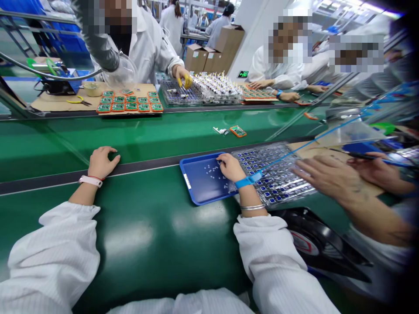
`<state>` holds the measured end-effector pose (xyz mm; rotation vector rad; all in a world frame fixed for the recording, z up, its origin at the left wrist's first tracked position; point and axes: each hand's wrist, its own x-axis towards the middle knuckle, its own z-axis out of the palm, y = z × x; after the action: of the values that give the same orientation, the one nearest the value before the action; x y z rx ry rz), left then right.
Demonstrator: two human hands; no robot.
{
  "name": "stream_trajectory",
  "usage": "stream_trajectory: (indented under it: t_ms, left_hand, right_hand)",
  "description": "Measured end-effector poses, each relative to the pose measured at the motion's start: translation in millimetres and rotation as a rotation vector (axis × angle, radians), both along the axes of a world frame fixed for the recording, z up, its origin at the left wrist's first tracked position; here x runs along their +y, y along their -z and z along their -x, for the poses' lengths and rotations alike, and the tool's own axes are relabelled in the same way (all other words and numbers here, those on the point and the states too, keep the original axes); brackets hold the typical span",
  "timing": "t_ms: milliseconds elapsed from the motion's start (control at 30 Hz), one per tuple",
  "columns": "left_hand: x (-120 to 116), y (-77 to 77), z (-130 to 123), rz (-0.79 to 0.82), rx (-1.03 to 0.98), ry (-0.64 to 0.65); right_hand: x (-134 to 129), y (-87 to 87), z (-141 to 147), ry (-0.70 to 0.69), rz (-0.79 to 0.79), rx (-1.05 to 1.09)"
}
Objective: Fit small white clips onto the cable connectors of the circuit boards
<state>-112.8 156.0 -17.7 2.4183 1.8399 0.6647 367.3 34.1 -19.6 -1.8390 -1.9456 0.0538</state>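
My right hand [230, 168] rests at the edge of a blue plastic tray [193, 185], its fingertips among several small white parts [211, 171]. Whether those fingers hold a part, I cannot tell. A blue wrist strap [244, 182] and a silver bangle circle that wrist. Just right of the tray lies a clear blister tray [273, 181] with rows of small blue components, touching the tray's side. My left hand [102, 162] lies on the green conveyor belt [131, 244] with its fingers loosely curled and empty, next to a dark strip.
A co-worker's hands [327, 179] work at the right, one holding a dark pen-like tool [363, 155]. A black fan [314, 244] sits at lower right. An orange-framed circuit board [238, 131] lies mid-belt. Across the belt, other workers handle trays of boards.
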Motion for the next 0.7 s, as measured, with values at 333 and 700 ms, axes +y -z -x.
stream_trajectory:
  t_ms: [333,700]
  left_hand:
    - [-1,-1.3,-1,0.022,0.006,0.007]
    - [0,-1.8,0,0.021,0.034,-0.004]
  right_hand:
    - [-17,-9.9,8,-0.058,0.097,0.063]
    - [-20,-6.0,3,0.027,0.074,0.233]
